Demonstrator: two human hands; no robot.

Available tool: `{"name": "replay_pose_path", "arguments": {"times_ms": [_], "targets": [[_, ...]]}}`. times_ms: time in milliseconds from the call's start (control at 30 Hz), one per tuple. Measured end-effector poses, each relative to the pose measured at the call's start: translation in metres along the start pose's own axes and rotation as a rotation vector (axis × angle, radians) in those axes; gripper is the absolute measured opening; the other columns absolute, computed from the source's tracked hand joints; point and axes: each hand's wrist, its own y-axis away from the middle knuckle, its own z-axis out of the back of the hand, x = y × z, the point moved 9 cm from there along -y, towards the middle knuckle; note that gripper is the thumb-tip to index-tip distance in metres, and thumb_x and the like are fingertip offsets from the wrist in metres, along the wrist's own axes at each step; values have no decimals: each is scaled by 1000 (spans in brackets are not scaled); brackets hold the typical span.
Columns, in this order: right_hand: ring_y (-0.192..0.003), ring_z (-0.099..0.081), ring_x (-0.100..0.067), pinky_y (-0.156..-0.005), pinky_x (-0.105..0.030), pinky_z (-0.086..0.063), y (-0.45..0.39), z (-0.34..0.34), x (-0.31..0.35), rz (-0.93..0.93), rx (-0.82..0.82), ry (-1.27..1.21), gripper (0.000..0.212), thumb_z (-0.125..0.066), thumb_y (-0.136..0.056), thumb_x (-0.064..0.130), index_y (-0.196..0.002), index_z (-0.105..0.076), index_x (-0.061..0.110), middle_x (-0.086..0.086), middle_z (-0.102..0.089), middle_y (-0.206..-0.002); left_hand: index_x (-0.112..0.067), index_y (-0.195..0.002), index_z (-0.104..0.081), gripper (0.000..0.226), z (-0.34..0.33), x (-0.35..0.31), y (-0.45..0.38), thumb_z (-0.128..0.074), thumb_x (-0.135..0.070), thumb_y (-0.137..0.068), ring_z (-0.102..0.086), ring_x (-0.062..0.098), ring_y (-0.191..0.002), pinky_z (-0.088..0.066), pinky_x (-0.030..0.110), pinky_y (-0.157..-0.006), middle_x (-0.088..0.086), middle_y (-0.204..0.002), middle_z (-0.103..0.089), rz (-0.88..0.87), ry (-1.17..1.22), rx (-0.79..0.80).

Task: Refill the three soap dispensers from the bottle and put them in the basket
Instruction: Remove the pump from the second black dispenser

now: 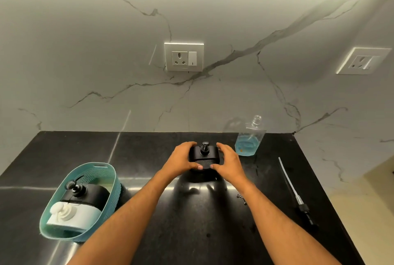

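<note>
I have both hands on the black pump dispenser (pixel 204 156), my left hand (pixel 183 159) and right hand (pixel 229 161) curled round its two sides with thumbs meeting on its near face, and it seems to rest on the black counter (pixel 191 217), though dark on dark I cannot be sure. The teal basket (pixel 110 181), already holding a black dispenser (pixel 85 193) and a white one (pixel 70 214), sits well to the left of my fingers. If soap has slicked the sides it could slip on the carry, and its pump could knock the two inside; the uncapped clear bottle (pixel 249 139) just beyond my right fingertips could tip if I flare that hand.
</note>
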Motion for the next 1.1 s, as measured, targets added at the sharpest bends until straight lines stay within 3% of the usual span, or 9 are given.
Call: {"name": "replay_pose_path", "arguments": {"times_ms": [200, 367, 467, 567, 700, 800, 867, 1100], "targets": [[-122, -58, -16, -105, -40, -53, -6, -2, -1, 40, -43, -13, 68, -79, -76, -2, -139, -58, 14, 1, -58, -132, -20, -123, -61, 61, -9, 4, -6, -94, -23, -71, -64, 16, -108, -56, 36, -96, -4, -117, -65, -12, 19, -62], [-119, -60, -14, -101, -35, -56, 8, 14, 6, 57, -60, -52, 64, -77, -76, -5, -134, -61, 17, 2, -60, -128, -23, -117, -65, 60, -8, -5, 8, -96, -27, -66, -64, 10, -102, -55, 31, -93, -10, -110, -67, -48, 62, -122], [-118, -60, -10, -104, -32, -54, 24, 27, 15, 89, -46, -51, 66, -84, -74, 4, -134, -61, 19, 6, -62, -127, -23, -116, -68, 58, -3, -12, 24, -96, -28, -66, -64, 6, -99, -53, 24, -92, -13, -107, -68, -78, 92, -149], [-118, -56, -4, -103, -18, -44, 47, 40, 29, 123, -43, -33, 71, -91, -69, 31, -133, -63, 23, 12, -61, -126, -24, -115, -70, 54, 2, -21, 46, -94, -30, -67, -64, 1, -98, -53, 20, -90, -17, -106, -70, -132, 101, -182], [-112, -51, 1, -95, -11, -41, 76, 56, 58, 212, -132, 40, 63, -85, -67, 56, -120, -66, 28, 17, -59, -114, -27, -115, -71, 50, 0, -32, 71, -89, -39, -70, -65, -2, -97, -55, 22, -88, -20, -105, -70, -172, 111, -213], [-93, -54, -2, -80, -13, -43, 89, 61, 75, 244, -164, 137, 50, -86, -68, 53, -105, -66, 26, 15, -58, -98, -24, -112, -73, 50, -2, -42, 86, -80, -48, -68, -66, -1, -94, -56, 23, -85, -18, -102, -72, -178, 143, -247], [-84, -55, -4, -73, -12, -44, 95, 62, 82, 242, -160, 193, 43, -87, -71, 49, -98, -63, 25, 14, -57, -92, -25, -111, -72, 45, -3, -50, 95, -85, -41, -71, -66, -2, -93, -55, 23, -83, -18, -100, -72, -196, 151, -265], [-77, -55, 0, -65, -8, -41, 105, 62, 94, 214, -111, 227, 37, -88, -74, 41, -92, -60, 25, 15, -56, -88, -27, -111, -71, 42, -3, -54, 115, -89, -34, -72, -64, -4, -98, -54, 22, -83, -24, -99, -69, -210, 182, -276]]}}
